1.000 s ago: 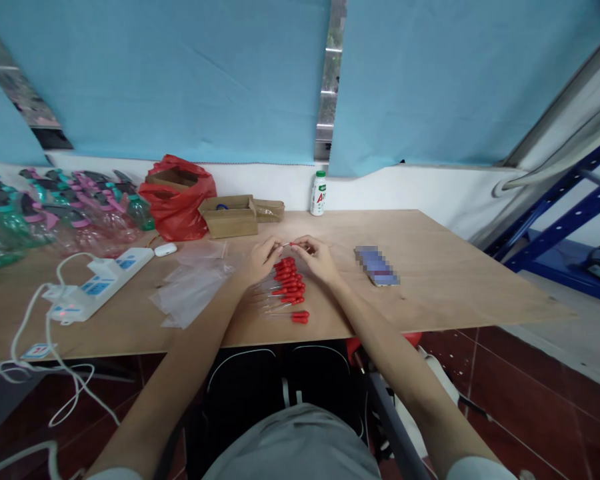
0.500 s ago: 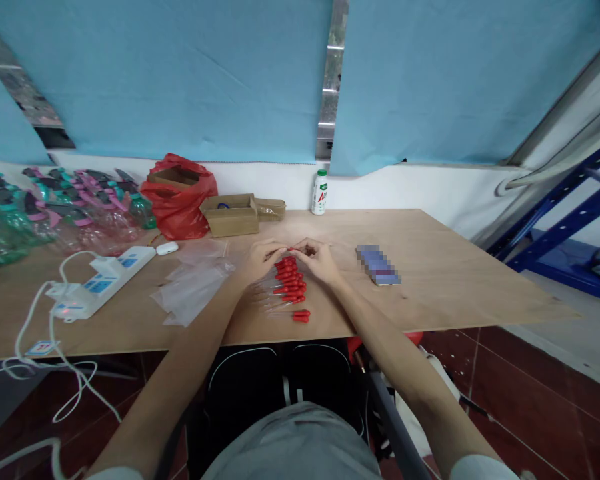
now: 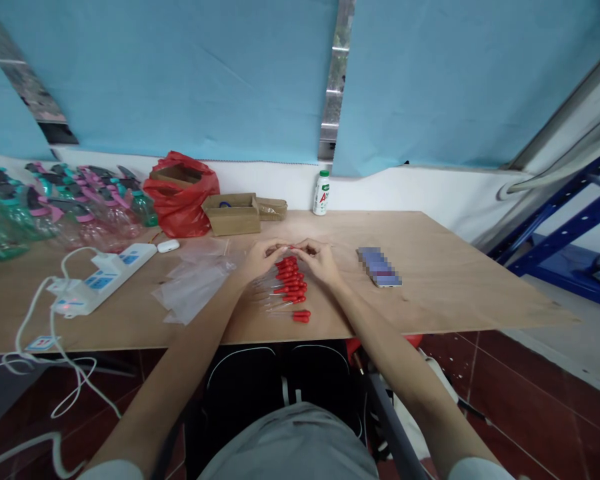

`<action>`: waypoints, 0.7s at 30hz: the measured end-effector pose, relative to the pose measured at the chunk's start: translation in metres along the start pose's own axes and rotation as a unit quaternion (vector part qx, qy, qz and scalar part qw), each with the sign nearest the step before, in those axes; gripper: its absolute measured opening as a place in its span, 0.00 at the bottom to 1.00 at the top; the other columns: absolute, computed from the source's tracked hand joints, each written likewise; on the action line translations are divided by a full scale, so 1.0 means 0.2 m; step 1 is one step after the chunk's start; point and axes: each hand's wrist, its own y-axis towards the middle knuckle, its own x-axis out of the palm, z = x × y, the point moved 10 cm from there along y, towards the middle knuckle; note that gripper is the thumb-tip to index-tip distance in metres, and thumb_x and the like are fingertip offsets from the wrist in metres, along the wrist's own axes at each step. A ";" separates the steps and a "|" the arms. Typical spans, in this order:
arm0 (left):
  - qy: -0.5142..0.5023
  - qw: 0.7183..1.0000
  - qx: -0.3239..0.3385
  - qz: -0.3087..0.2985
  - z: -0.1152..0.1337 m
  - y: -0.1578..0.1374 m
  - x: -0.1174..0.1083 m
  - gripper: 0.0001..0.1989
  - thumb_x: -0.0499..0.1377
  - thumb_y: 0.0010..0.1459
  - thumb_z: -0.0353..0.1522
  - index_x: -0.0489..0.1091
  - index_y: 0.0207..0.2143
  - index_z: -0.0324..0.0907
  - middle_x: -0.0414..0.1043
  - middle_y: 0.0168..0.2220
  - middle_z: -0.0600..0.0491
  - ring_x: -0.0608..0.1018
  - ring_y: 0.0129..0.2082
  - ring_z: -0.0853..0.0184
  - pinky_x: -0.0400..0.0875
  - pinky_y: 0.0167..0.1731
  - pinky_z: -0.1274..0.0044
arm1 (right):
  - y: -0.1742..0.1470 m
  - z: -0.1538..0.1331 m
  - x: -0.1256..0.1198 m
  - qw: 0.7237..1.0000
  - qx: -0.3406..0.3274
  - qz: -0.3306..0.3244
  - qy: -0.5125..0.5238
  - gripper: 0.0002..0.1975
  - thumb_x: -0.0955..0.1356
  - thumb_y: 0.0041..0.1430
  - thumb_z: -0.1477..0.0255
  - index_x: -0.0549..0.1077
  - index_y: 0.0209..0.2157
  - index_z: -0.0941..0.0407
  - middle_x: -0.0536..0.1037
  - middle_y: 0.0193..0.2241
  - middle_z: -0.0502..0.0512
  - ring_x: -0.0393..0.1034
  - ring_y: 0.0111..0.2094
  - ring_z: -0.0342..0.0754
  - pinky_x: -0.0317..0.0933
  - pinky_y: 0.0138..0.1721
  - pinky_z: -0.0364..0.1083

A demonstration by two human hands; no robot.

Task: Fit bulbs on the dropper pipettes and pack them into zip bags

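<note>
Above the far end of the pile, my two hands meet fingertip to fingertip with a dropper (image 3: 292, 247) between them; only its red rubber bulb shows clearly. My left hand (image 3: 263, 257) is closed in a pinch at the dropper's left side, where the fingers cover the tube. On the bulb side, my right hand (image 3: 321, 260) pinches with thumb and fingers. Several more droppers (image 3: 294, 291) lie in a column below the hands, red bulbs to the right and thin clear tubes to the left. A pair (image 3: 301, 316) lies apart, nearest the table's front edge.
Clear plastic bags (image 3: 195, 287) lie left of the droppers. Further left are a power strip (image 3: 105, 280), a white earbud case (image 3: 169, 246) and spray bottles (image 3: 87, 217). Behind stand a red bag (image 3: 183, 207), cardboard box (image 3: 234, 219) and white bottle (image 3: 321, 193). A phone (image 3: 379, 265) lies right.
Both hands stay over the pile, and their fingertips have come slightly closer together around the dropper, covering more of it. The view has shifted slightly. The droppers on the table have not moved.
</note>
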 end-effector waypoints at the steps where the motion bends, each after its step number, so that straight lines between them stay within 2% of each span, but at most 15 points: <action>1: -0.018 1.000 -0.009 0.001 -0.01 0.00 0.00 0.16 0.60 0.68 0.44 0.79 0.48 0.43 0.83 0.40 0.50 0.83 0.40 0.62 0.76 0.43 0.70 | 0.00 -0.01 0.00 1.000 -0.005 0.003 -0.006 0.19 0.74 0.63 0.53 0.83 0.36 0.56 0.83 0.31 0.54 0.72 0.30 0.48 0.66 0.36 0.47; 5: -0.046 0.999 -0.028 0.004 -0.05 0.00 0.00 0.17 0.63 0.66 0.47 0.77 0.41 0.42 0.80 0.33 0.52 0.82 0.34 0.63 0.77 0.39 0.71 | -0.01 -0.05 0.00 0.999 -0.016 0.003 -0.034 0.20 0.73 0.65 0.52 0.83 0.37 0.55 0.85 0.34 0.56 0.74 0.32 0.49 0.67 0.37 0.48; 7: -0.051 0.998 -0.033 0.004 -0.07 0.00 0.00 0.19 0.64 0.64 0.49 0.77 0.39 0.42 0.81 0.33 0.51 0.81 0.34 0.63 0.78 0.39 0.70 | -0.02 -0.06 0.01 0.999 -0.025 -0.003 -0.047 0.20 0.72 0.66 0.52 0.83 0.37 0.55 0.86 0.34 0.56 0.75 0.32 0.49 0.68 0.38 0.48; 11: -0.064 0.997 -0.034 0.004 -0.08 0.00 0.00 0.20 0.66 0.62 0.51 0.79 0.39 0.42 0.83 0.37 0.49 0.82 0.37 0.62 0.79 0.41 0.69 | -0.02 -0.05 0.01 0.997 -0.034 -0.002 -0.073 0.18 0.72 0.67 0.54 0.83 0.37 0.55 0.86 0.34 0.56 0.76 0.32 0.50 0.68 0.39 0.49; 21: -0.047 0.999 -0.027 -0.001 -0.10 0.00 0.01 0.17 0.66 0.64 0.47 0.81 0.41 0.42 0.84 0.40 0.48 0.83 0.39 0.60 0.79 0.44 0.67 | -0.05 -0.09 0.02 0.986 -0.069 -0.004 -0.152 0.15 0.70 0.70 0.57 0.83 0.38 0.52 0.85 0.35 0.58 0.75 0.35 0.52 0.69 0.45 0.51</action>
